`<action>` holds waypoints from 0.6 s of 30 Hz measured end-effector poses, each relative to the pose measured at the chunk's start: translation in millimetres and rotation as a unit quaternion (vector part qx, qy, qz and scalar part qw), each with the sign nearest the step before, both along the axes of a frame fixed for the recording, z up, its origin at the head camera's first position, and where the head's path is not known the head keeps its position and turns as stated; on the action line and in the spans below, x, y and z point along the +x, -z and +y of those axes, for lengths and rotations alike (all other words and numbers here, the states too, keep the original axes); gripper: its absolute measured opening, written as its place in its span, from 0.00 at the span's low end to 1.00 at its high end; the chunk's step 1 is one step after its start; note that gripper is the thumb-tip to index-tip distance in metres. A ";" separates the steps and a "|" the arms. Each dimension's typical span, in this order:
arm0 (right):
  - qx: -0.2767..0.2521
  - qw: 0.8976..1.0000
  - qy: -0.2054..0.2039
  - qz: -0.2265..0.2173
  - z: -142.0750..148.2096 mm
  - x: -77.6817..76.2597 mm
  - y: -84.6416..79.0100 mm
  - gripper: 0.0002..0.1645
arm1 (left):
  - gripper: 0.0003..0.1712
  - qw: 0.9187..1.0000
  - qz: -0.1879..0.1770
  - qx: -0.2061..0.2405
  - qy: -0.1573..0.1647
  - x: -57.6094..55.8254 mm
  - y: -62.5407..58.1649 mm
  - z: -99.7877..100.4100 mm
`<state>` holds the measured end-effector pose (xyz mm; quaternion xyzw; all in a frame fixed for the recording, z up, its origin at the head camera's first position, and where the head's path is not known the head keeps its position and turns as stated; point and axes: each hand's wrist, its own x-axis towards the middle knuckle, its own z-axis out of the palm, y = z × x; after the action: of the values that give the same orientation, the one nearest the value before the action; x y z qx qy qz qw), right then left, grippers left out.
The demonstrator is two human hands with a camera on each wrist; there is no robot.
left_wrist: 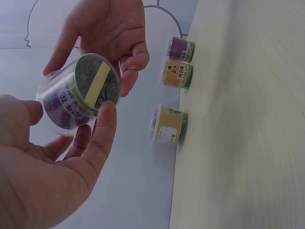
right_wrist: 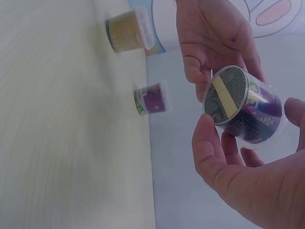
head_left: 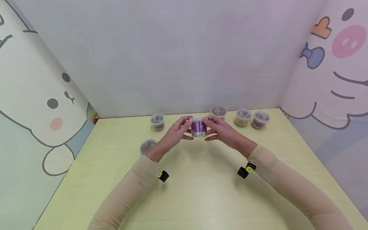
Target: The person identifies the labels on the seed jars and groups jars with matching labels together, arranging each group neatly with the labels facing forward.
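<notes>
"One clear cup with a purple label (head_left: pixel 199 127) is held up above the table (head_left: pixel 201 191); how is it gripped?"

"Its sides are pinched between curled thumb and fingers, on the left by the left hand (head_left: pixel 177 130), on the right by the right hand (head_left: pixel 222 130)."

"And its underside?"

"A pale yellow strip (left_wrist: pixel 97 84) is seen across the dark base."

"What is set around?"

"Behind the right hand a lidded tub (head_left: pixel 218 110) is partly hidden; farther right, an orange-labelled cup (head_left: pixel 243 118) and another purple-labelled cup (head_left: pixel 260 120) are placed side by side. To the left, a small cup (head_left: pixel 157 122) is stood near the back edge, and a wider tub (head_left: pixel 148 147) is partly covered by the left arm (head_left: pixel 129 185)."
</notes>
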<state>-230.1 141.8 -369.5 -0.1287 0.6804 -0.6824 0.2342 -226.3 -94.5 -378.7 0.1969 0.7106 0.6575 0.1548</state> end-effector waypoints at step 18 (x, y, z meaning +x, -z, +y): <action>-0.009 1.000 -0.004 0.019 -3.6 3.4 1.5 0.37 | 0.29 1.000 0.004 -0.001 0.023 1.1 4.4 5.2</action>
<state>-226.7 138.2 -370.9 -0.1466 0.6782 -0.6848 0.2226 -225.2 -89.3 -383.0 0.2162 0.7070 0.6523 0.1672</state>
